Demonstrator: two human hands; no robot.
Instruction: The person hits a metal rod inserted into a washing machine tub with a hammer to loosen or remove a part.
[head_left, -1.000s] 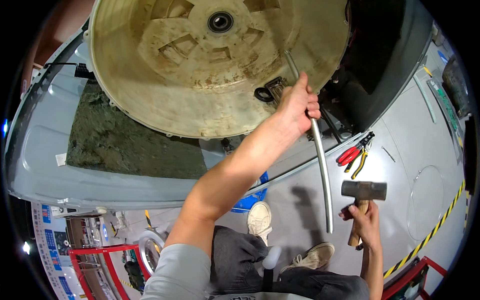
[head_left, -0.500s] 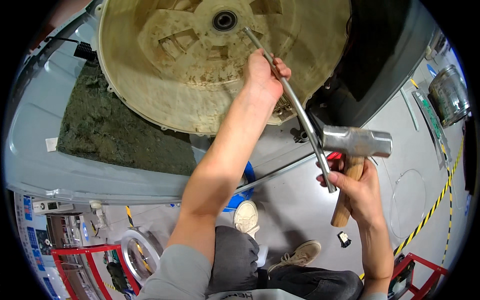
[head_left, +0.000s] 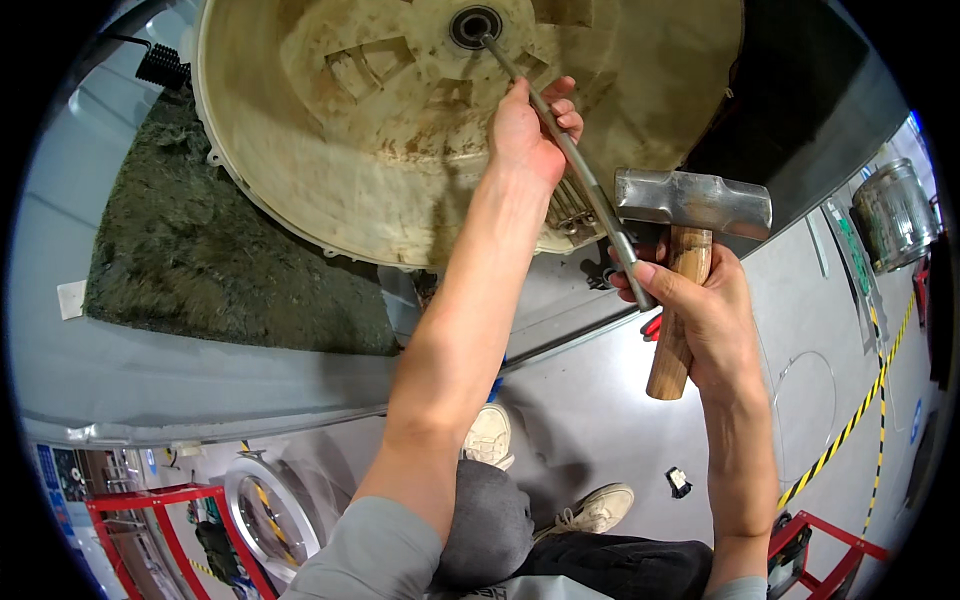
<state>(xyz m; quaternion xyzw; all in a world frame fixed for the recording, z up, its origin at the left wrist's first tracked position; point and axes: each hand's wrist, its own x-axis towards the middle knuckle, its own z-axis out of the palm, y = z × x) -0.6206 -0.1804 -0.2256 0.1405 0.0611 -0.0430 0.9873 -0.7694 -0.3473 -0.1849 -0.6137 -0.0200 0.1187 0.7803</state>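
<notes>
A long metal rod [head_left: 590, 187] slants from the middle of a stained, cream plastic tub [head_left: 300, 170] down to the right. Its far tip reaches the edge of the dark round bearing [head_left: 475, 27] in the tub's centre; whether it touches is hard to tell. My left hand [head_left: 535, 125] wraps round the rod's upper part. My right hand [head_left: 700, 300] grips the wooden handle of a sledgehammer [head_left: 690, 200], its steel head upward, while the thumb and fingers also pinch the rod's near end.
The tub lies inside a grey metal casing [head_left: 190, 370] with a dark fibrous pad [head_left: 230, 250]. A round door ring [head_left: 270, 515] stands on the floor at lower left, beside a red frame [head_left: 160, 497]. A metal drum [head_left: 895, 215] is at far right. A small black-and-white part [head_left: 678, 482] lies on the floor.
The rod's far tip has shifted from beside the bearing to its edge. My right hand, with the hammer and the rod's near end, has moved up and slightly left in view.
</notes>
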